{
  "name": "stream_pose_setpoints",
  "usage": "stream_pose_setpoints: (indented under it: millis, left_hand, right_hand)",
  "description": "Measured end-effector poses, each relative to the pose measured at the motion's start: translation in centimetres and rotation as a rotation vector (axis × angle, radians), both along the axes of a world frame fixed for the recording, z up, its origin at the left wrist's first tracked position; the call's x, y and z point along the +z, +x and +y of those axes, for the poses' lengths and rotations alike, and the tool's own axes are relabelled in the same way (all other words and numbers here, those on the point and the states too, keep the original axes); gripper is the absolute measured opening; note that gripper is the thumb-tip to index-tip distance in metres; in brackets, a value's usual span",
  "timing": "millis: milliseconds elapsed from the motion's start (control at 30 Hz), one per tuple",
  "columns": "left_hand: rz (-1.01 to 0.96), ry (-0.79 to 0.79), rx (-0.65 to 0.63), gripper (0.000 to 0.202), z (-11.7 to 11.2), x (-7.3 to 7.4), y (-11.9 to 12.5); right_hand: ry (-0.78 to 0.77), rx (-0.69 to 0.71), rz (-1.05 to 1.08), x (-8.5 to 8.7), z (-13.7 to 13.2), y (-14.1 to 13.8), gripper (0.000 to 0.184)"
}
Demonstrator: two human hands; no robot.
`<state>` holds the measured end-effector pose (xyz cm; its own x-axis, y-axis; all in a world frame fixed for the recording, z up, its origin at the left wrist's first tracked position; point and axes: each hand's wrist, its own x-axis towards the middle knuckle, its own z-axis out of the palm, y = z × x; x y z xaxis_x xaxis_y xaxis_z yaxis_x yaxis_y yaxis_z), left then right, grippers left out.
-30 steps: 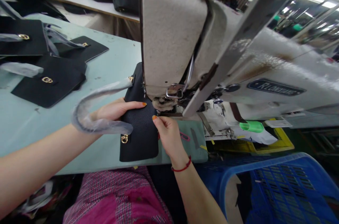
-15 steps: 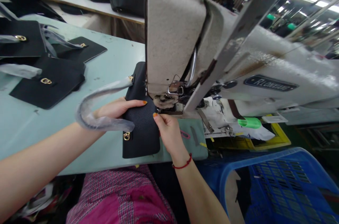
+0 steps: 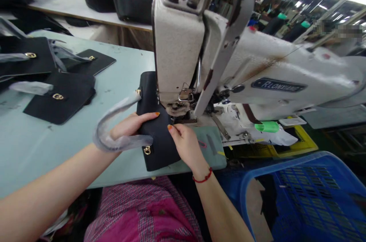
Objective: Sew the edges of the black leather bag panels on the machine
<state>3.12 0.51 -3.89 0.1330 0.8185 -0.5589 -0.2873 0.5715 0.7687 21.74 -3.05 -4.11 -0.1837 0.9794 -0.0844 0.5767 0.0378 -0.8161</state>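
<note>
A black leather bag panel (image 3: pixel 156 135) lies under the head of a sewing machine (image 3: pixel 178 51), its right edge at the presser foot (image 3: pixel 183 120). A plastic-wrapped handle (image 3: pixel 105 121) arches from gold rings on its left side, over my left wrist. My left hand (image 3: pixel 130 124) grips the panel's left part, thumb stretched on top, the other fingers hidden. Just in front of the presser foot, my right hand (image 3: pixel 185 141) pinches the right edge, thumb above and fingers mostly out of sight.
Several black bag panels (image 3: pixel 61 97) with wrapped handles lie at the left of the pale green table (image 3: pixel 126 66). Finished-looking black bags (image 3: pixel 134 3) stand on a shelf behind. A blue crate (image 3: pixel 286 165) sits at my right, with a yellow crate (image 3: pixel 303 141) beyond it.
The panel has turned slightly, its near end swinging to the right, and both hands have gone with it. My view has also shifted, showing more of the machine's top.
</note>
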Motion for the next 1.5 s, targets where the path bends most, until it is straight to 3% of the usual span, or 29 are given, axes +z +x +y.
stream_pose_setpoints:
  millis: [133,233,300,400,633,900,1133,1333,1400,1500]
  left_hand:
    - [-0.078,-0.022,0.201,0.049,-3.5,0.1,3.3]
    - [-0.164,-0.089,0.390,0.052,-5.6,0.1,6.4]
    - [-0.197,-0.098,0.508,0.051,-6.3,0.1,7.7]
    - [-0.218,-0.042,0.572,0.051,-6.4,-0.2,8.4]
    - [-0.233,-0.073,0.456,0.038,-6.2,-0.4,7.3]
    - [-0.170,-0.104,0.526,0.032,-6.1,1.3,8.2]
    - [0.020,0.012,0.443,0.037,-6.1,-0.2,7.6]
    - [0.424,0.298,0.192,0.045,-5.8,-2.2,4.7]
    - [0.449,0.330,0.152,0.051,-5.3,-2.5,3.7]
    - [0.362,0.296,0.156,0.044,-4.0,-2.3,3.0]
  right_hand:
    - [0.004,0.076,-0.298,2.7,0.8,1.8,0.031]
    - [0.048,0.072,-0.472,4.2,1.5,2.7,0.031]
    - [0.055,0.065,-0.516,4.6,1.8,2.9,0.031]
    - [0.070,0.070,-0.518,4.7,2.1,3.1,0.031]
    - [0.091,0.090,-0.467,4.5,2.4,3.2,0.032]
    - [0.114,0.104,-0.392,3.5,2.6,3.7,0.036]
    - [0.126,0.102,-0.328,2.9,2.7,3.8,0.036]
    - [0.091,0.083,-0.254,2.6,2.7,3.6,0.036]
    - [0.073,0.077,-0.217,2.4,2.7,3.5,0.035]
    - [0.051,0.094,-0.119,1.9,2.6,3.3,0.036]
